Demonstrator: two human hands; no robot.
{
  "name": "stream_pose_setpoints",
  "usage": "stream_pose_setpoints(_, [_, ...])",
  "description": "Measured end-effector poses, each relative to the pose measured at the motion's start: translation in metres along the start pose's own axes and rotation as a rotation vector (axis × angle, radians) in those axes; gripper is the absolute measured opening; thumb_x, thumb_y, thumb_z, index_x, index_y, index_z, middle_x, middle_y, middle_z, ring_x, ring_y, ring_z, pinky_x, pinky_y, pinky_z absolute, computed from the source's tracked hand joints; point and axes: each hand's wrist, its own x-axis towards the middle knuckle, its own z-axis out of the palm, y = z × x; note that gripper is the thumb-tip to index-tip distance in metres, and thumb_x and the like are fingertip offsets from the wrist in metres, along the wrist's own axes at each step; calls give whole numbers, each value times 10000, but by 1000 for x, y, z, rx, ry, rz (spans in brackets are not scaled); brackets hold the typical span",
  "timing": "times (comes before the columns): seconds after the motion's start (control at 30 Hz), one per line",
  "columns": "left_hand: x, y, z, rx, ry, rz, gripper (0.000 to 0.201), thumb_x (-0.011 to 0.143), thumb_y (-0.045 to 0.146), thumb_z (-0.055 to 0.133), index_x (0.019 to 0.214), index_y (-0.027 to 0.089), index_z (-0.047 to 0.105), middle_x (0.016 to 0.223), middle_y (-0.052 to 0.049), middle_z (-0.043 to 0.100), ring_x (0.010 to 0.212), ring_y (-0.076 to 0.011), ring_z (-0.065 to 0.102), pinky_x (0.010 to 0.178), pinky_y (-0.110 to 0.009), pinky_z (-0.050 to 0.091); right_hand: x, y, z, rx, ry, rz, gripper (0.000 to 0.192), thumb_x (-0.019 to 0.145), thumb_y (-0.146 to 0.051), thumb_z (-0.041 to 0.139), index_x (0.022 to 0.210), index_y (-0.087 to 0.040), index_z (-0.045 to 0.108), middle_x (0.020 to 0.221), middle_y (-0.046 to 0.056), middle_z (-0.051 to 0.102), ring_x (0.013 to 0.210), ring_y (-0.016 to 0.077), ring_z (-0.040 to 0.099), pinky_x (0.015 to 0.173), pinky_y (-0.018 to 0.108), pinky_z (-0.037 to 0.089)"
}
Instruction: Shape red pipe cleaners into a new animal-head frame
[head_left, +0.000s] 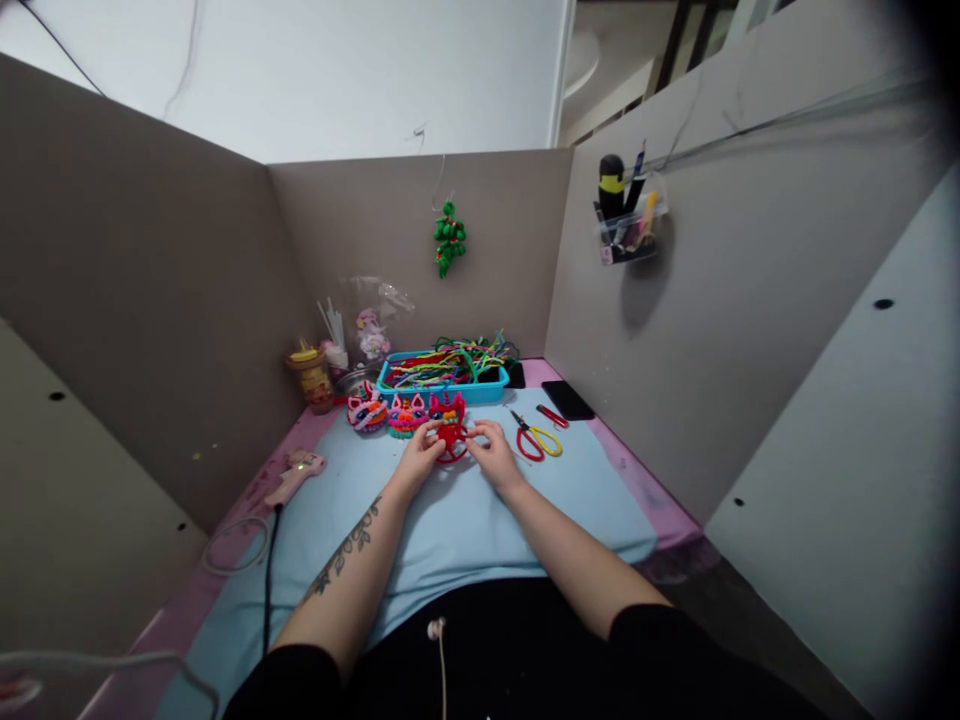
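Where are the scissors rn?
Head view: the scissors lie on the blue cloth, just right of the right hand, near the small red tool.

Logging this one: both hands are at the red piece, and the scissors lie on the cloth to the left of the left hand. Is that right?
Not quite: the head view shows the scissors to the right of the right hand. Both hands are at the red piece, as you say.
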Motion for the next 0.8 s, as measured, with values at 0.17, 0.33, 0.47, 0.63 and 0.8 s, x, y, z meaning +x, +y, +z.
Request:
stream_pose_setpoints(0.17, [1, -5, -1, 52, -98, 10, 545, 680, 343, 683, 1150, 163, 476, 685, 14, 598, 627, -117, 564, 612, -223, 409, 2, 9, 3, 14, -21, 55, 157, 723, -334, 589, 790, -200, 637, 1117, 86, 465, 1071, 225, 480, 788, 326, 457])
stream_pose_setpoints(0.33, [0, -9, 0, 166, -125, 86, 470, 728, 293, 624, 1155, 163, 480, 727, -4, 588, 673, -124, 564, 642, -230, 418, 5, 16, 2, 63, -66, 85, 176, 716, -352, 601, 686, -181, 629, 1104, 90, 458, 1062, 231, 497, 819, 337, 454])
stream_pose_setpoints(0.47, [-1, -8, -1, 280, -109, 146, 410, 730, 234, 588, 1131, 174, 525, 677, 9, 546, 620, -117, 523, 610, -230, 414, 6, 19, 2, 68, -110, 92, 184, 704, -366, 611, 652, -191, 629, 1124, 82, 472, 1101, 240, 479, 846, 338, 436])
stream_pose_setpoints(0.63, [-2, -8, 0, 357, -106, 194, 394, 741, 213, 562, 1132, 173, 531, 629, 26, 495, 558, -103, 468, 554, -215, 382, 6, 23, 4, 33, -148, 84, 208, 718, -377, 599, 624, -192, 603, 1167, 82, 475, 1116, 238, 463, 899, 364, 396])
stream_pose_setpoints(0.8, [-3, -6, 3, 346, -99, 184, 451, 756, 246, 567, 1192, 171, 477, 701, 4, 566, 618, -116, 535, 605, -230, 419, 5, 20, 3, 34, -104, 81, 200, 736, -373, 578, 650, -193, 583, 1253, 80, 406, 1110, 222, 456, 941, 373, 363])
